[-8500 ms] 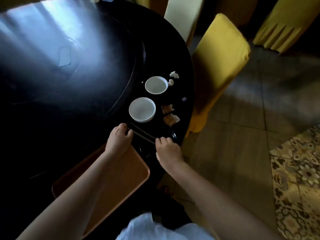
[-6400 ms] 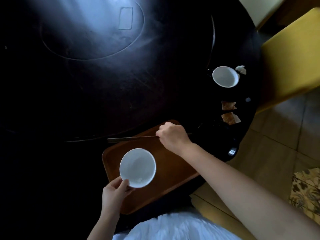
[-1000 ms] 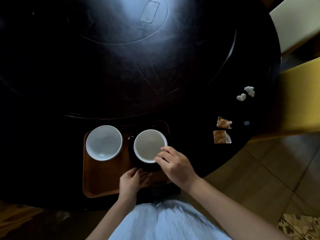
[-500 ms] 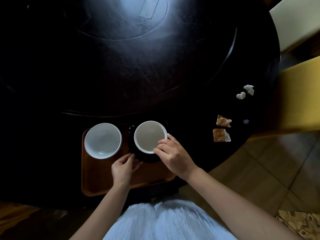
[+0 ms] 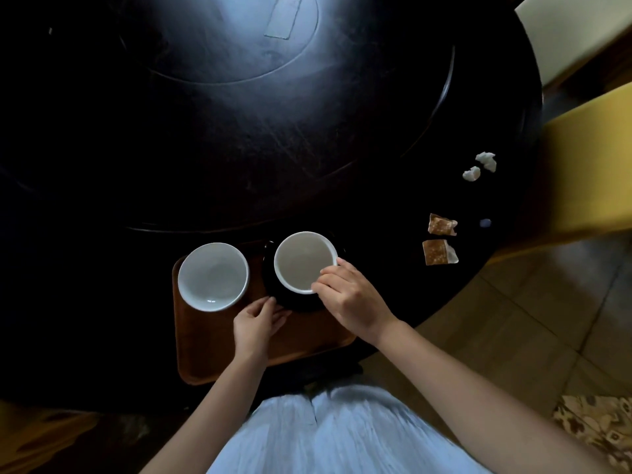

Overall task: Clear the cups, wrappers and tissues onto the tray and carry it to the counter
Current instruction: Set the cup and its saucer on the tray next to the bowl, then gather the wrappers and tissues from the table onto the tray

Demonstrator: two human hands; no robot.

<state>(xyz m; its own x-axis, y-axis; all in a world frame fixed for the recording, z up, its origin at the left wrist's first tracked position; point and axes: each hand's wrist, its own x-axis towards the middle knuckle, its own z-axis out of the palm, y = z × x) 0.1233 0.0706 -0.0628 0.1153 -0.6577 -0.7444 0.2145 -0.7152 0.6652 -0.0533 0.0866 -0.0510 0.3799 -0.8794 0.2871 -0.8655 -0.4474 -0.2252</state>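
Note:
A brown tray (image 5: pixel 212 350) lies at the near edge of the dark round table (image 5: pixel 239 148). On its left stands a white bowl (image 5: pixel 213 277). To its right a white cup (image 5: pixel 304 261) sits on a black saucer (image 5: pixel 301 304). My right hand (image 5: pixel 352 299) pinches the cup's near rim. My left hand (image 5: pixel 256 323) rests its fingertips on the saucer's near left edge. Two brown wrappers (image 5: pixel 439 224) (image 5: pixel 437 252) and two crumpled white tissues (image 5: pixel 472 173) (image 5: pixel 487 161) lie on the table to the right.
A small bluish scrap (image 5: pixel 485 223) lies beside the wrappers. A yellow-covered chair (image 5: pixel 588 172) stands against the table's right edge, with a pale chair (image 5: pixel 574 29) behind it. Tiled floor (image 5: pixel 513 319) and a patterned rug (image 5: pixel 595 429) are at the lower right.
Since a second ago the cup and saucer have slid slightly farther onto the tray, my right hand staying on the cup's rim. My left hand moved up to the saucer's edge.

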